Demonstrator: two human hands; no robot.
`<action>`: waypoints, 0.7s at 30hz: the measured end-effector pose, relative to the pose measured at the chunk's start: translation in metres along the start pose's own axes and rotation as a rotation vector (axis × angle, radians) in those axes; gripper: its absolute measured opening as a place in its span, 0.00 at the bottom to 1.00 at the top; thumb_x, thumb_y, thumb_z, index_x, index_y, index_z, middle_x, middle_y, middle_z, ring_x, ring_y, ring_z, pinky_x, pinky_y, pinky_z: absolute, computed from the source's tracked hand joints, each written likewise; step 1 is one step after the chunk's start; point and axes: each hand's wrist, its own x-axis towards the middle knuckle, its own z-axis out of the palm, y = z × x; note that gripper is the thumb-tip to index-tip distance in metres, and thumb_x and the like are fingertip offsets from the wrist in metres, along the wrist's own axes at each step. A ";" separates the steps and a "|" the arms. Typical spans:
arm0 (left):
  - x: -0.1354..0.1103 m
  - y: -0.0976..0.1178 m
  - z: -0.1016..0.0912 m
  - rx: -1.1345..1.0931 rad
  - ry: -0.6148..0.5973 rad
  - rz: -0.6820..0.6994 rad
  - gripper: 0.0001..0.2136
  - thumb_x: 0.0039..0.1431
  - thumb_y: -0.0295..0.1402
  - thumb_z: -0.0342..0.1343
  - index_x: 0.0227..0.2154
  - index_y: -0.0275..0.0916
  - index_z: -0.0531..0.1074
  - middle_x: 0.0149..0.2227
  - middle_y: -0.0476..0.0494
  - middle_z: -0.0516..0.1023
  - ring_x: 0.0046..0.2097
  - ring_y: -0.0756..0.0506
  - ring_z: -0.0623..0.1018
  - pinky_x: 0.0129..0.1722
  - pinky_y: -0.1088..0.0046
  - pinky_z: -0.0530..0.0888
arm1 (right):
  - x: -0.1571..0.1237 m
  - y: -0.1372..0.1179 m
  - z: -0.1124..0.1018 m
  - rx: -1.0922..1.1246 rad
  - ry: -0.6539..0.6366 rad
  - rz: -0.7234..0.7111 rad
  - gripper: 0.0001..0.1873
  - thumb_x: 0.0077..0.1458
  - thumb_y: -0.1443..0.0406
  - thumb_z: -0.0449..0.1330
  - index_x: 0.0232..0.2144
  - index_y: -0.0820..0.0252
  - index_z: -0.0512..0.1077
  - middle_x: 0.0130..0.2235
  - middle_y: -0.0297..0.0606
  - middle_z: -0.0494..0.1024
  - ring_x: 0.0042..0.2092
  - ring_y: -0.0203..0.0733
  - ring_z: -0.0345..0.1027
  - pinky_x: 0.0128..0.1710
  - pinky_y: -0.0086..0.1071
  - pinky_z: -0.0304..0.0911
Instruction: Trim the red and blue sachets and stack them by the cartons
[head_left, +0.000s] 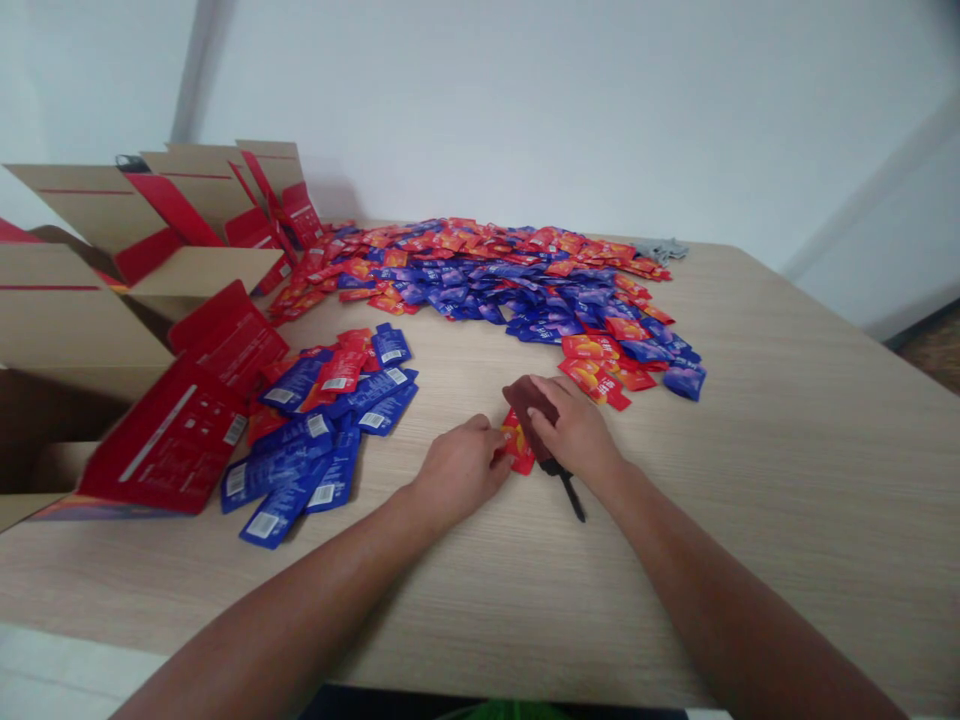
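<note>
My left hand [466,460] is closed, its thumb and fingers pinching the left edge of a red sachet with an orange print [517,450] close to the tabletop. My right hand [574,425] is closed around a flat dark maroon piece [529,405] that lies over the sachet and covers part of it. From the lower end of this piece a thin black stick-like part [573,496] points toward me; I cannot make out what kind of thing it is. Left of my left hand lies a loose heap of blue and red sachets [330,430], several with white barcode labels up.
A wide heap of red and blue sachets [487,285] spreads along the back of the wooden table [787,480]. Open cardboard boxes with red flaps [172,440] stand along the left side. Something grey and crumpled [661,249] lies at the back right, before a white wall [562,110].
</note>
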 end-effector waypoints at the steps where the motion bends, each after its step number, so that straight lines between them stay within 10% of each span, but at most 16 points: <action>1: 0.000 -0.001 0.001 -0.003 0.008 0.003 0.09 0.68 0.37 0.57 0.38 0.42 0.81 0.40 0.44 0.78 0.38 0.44 0.80 0.38 0.69 0.75 | -0.002 -0.004 0.000 0.024 -0.046 -0.028 0.27 0.66 0.64 0.59 0.66 0.52 0.70 0.59 0.46 0.76 0.58 0.53 0.73 0.60 0.48 0.71; 6: 0.001 -0.005 0.008 -0.034 0.039 0.031 0.08 0.68 0.35 0.57 0.39 0.42 0.81 0.46 0.42 0.81 0.44 0.43 0.82 0.43 0.69 0.76 | -0.007 -0.020 -0.001 0.098 -0.201 -0.143 0.23 0.68 0.61 0.60 0.63 0.50 0.73 0.57 0.43 0.78 0.58 0.51 0.73 0.61 0.46 0.70; 16: 0.002 -0.002 0.000 0.000 -0.019 -0.013 0.09 0.69 0.38 0.57 0.36 0.42 0.80 0.39 0.44 0.79 0.36 0.45 0.79 0.35 0.70 0.71 | 0.006 0.002 -0.006 -0.001 -0.074 0.062 0.14 0.66 0.61 0.62 0.51 0.54 0.80 0.47 0.42 0.80 0.48 0.50 0.76 0.52 0.43 0.71; 21: 0.002 -0.002 0.000 -0.006 -0.026 -0.015 0.09 0.68 0.38 0.57 0.37 0.42 0.80 0.39 0.45 0.79 0.36 0.46 0.78 0.35 0.70 0.70 | 0.006 0.006 -0.008 -0.001 -0.026 -0.003 0.27 0.65 0.65 0.59 0.65 0.55 0.72 0.63 0.47 0.76 0.63 0.55 0.71 0.64 0.50 0.67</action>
